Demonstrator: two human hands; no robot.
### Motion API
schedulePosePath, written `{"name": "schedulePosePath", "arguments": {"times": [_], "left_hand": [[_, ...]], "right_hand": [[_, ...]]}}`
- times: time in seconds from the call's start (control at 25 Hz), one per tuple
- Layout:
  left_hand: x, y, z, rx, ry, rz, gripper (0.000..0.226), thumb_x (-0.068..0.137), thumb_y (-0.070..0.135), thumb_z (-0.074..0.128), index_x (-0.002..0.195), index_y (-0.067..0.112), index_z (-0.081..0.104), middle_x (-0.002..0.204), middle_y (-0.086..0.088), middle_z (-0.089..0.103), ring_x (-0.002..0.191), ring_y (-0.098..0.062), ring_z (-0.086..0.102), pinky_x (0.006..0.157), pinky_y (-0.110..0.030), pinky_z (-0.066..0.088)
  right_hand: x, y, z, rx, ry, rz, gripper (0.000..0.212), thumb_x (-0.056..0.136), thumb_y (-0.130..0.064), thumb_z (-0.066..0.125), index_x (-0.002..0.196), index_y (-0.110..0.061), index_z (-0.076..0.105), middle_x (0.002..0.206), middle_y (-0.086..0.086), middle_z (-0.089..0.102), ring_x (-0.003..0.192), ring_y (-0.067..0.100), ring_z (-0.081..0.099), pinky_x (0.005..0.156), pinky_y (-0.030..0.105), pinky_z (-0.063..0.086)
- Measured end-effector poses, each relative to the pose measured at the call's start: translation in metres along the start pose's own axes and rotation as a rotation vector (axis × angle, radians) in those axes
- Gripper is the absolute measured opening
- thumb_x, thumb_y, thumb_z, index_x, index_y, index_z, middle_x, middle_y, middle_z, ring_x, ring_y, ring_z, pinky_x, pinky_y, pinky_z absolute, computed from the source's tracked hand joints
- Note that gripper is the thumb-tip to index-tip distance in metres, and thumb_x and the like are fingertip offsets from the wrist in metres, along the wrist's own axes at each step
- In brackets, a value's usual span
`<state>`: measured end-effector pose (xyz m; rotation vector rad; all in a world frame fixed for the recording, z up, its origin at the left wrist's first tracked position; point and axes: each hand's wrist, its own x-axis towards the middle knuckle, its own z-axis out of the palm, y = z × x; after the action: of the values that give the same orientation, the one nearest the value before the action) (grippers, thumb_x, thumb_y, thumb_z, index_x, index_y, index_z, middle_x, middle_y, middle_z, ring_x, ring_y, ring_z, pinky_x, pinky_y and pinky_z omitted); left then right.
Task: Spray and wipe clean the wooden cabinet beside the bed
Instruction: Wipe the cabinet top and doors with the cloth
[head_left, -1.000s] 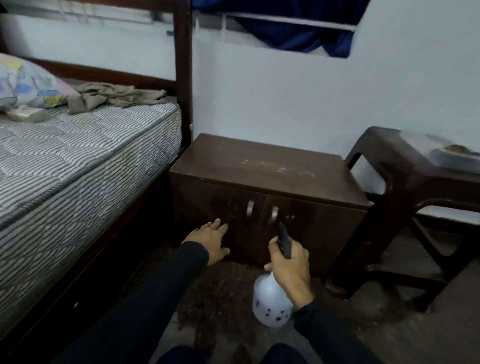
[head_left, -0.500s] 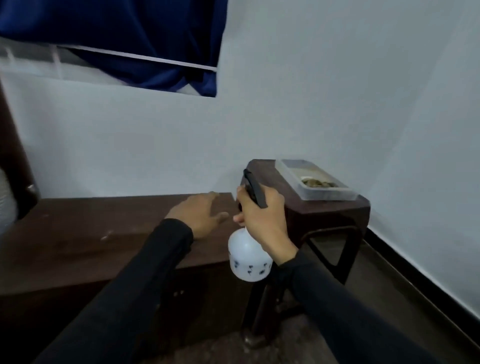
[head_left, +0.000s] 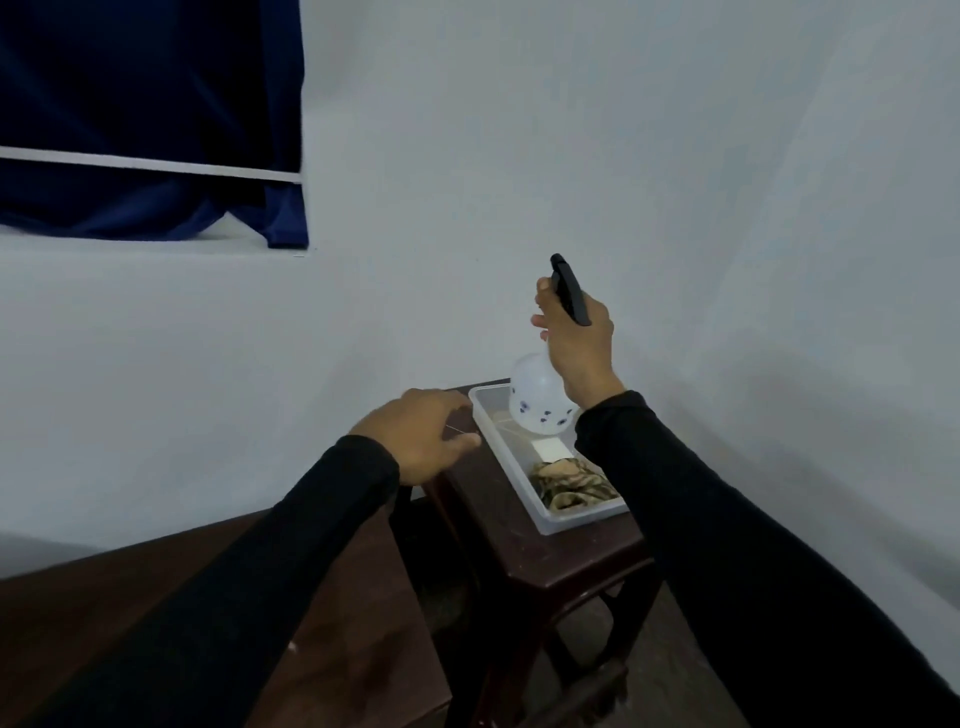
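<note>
I see the right hand (head_left: 576, 338) raised at frame centre, fingers curled round the neck of the spray bottle (head_left: 537, 400). The left hand (head_left: 421, 434) extends forward, fingers relaxed, holding nothing. The wooden cabinet (head_left: 104, 613) lies lower left.

the left sleeve (head_left: 249, 587) and right sleeve (head_left: 727, 519) were made of plain black cloth and ended at the wrists; the left hand (head_left: 421, 434) and right hand (head_left: 579, 340) were left bare.
</note>
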<state>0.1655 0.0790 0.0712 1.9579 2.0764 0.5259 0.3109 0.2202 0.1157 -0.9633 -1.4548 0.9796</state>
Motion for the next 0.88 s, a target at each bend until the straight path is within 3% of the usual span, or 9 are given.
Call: {"name": "schedulePosePath", "arguments": {"times": [0.16,0.36,0.52,0.64,0.76,0.8,0.88], "left_hand": [[0.046,0.013,0.027,0.043,-0.053,0.019,0.053,0.092,0.052,0.052,0.139,0.027,0.049,0.137,0.0,0.057,0.119,-0.019,0.056,0.099,-0.038,0.047],[0.089,0.042,0.057,0.077,-0.137,0.048,0.047,0.094,0.049,0.053,0.135,0.026,0.054,0.138,-0.003,0.057,0.117,-0.021,0.058,0.097,-0.036,0.048],[0.118,0.069,0.08,0.126,-0.223,0.108,0.05,0.093,0.047,0.055,0.138,0.025,0.051,0.137,-0.006,0.058,0.12,-0.025,0.055,0.101,-0.039,0.046],[0.132,0.086,0.101,0.153,-0.377,0.07,0.058,0.092,0.047,0.056,0.142,0.02,0.045,0.141,-0.008,0.053,0.124,-0.028,0.052,0.104,-0.042,0.045],[0.139,0.095,0.115,0.193,-0.474,0.033,0.047,0.091,0.045,0.058,0.128,0.016,0.058,0.125,-0.008,0.062,0.11,-0.026,0.058,0.093,-0.038,0.049],[0.141,0.096,0.115,0.183,-0.493,0.012,0.043,0.091,0.044,0.058,0.123,0.015,0.063,0.119,-0.007,0.065,0.104,-0.025,0.059,0.088,-0.035,0.049],[0.142,0.094,0.11,0.129,-0.507,-0.012,0.038,0.09,0.043,0.061,0.116,0.016,0.068,0.111,-0.005,0.067,0.096,-0.021,0.06,0.08,-0.031,0.048]], "right_hand": [[0.034,0.061,-0.017,-0.035,0.073,0.063,0.035,0.098,-0.041,0.062,0.08,-0.011,0.063,0.078,0.007,0.058,0.072,0.018,0.053,0.07,0.034,0.046],[0.071,0.11,-0.041,0.058,0.125,0.127,0.024,0.097,-0.042,0.065,0.085,-0.021,0.068,0.082,-0.002,0.064,0.076,0.015,0.064,0.079,0.033,0.053],[0.094,0.116,-0.051,-0.026,0.01,0.149,0.04,0.097,-0.043,0.064,0.099,-0.003,0.068,0.085,0.002,0.06,0.075,0.016,0.066,0.07,0.027,0.048],[0.087,0.115,-0.061,-0.357,-0.12,0.186,0.033,0.094,-0.037,0.067,0.104,-0.007,0.057,0.091,0.004,0.057,0.083,0.02,0.059,0.076,0.032,0.044],[0.051,0.117,-0.088,-0.787,-0.218,0.243,0.055,0.094,-0.035,0.067,0.134,-0.005,0.044,0.126,0.013,0.053,0.112,0.031,0.057,0.091,0.04,0.048],[0.035,0.115,-0.098,-0.885,-0.271,0.213,0.05,0.095,-0.031,0.064,0.133,-0.005,0.046,0.128,0.014,0.054,0.109,0.03,0.057,0.088,0.038,0.048],[0.008,0.11,-0.114,-0.945,-0.558,0.143,0.032,0.098,-0.023,0.059,0.127,-0.009,0.056,0.12,0.01,0.062,0.099,0.022,0.056,0.082,0.031,0.043]]}}
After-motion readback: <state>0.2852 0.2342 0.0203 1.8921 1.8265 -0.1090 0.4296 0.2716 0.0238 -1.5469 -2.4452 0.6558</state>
